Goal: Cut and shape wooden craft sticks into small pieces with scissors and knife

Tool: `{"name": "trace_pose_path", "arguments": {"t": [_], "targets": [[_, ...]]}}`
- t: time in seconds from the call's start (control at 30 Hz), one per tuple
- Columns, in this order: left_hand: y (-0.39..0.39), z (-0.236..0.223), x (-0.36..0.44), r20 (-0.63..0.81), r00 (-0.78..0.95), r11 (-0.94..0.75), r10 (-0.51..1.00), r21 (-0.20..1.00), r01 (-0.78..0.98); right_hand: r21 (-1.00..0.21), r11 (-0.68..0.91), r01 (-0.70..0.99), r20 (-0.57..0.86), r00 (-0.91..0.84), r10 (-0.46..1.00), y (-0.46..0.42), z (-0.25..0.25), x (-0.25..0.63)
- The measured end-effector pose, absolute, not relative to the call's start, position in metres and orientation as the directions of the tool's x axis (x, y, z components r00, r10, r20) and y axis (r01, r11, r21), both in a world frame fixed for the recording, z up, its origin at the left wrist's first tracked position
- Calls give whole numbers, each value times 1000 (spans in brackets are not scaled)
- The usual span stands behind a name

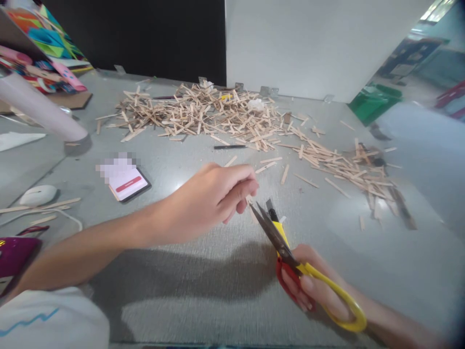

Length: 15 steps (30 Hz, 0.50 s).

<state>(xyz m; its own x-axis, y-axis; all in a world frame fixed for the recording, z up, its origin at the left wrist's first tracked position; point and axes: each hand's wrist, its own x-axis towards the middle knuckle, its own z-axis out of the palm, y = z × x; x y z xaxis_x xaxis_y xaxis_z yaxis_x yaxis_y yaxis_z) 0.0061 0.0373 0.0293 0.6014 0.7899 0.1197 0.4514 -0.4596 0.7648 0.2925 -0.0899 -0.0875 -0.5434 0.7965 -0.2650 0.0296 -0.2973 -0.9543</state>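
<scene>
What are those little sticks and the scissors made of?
The sticks look like bare, unpainted wood: pale tan, matte, flat slivers. The scissors in the right hand seem to have dark metal blades and glossy plastic handles, one yellow and one red.

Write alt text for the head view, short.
A right hand holds yellow-and-red scissors, blades open toward a small stick piece pinched in the left hand, above a grey table strewn with cut wooden sticks; a phone lies at left.
</scene>
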Motion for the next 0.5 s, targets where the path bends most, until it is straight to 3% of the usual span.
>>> {"name": "trace_pose_path", "arguments": {"t": [0.17,0.5], "targets": [[37,29,5,140,622,-507,771,725,466,-961,-275,28,-236,-602,762,-91,-94,296],[36,31,6,128,650,-535,749,696,479,-913,-341,224,-408,-498,765,-85,-78,286]]}}
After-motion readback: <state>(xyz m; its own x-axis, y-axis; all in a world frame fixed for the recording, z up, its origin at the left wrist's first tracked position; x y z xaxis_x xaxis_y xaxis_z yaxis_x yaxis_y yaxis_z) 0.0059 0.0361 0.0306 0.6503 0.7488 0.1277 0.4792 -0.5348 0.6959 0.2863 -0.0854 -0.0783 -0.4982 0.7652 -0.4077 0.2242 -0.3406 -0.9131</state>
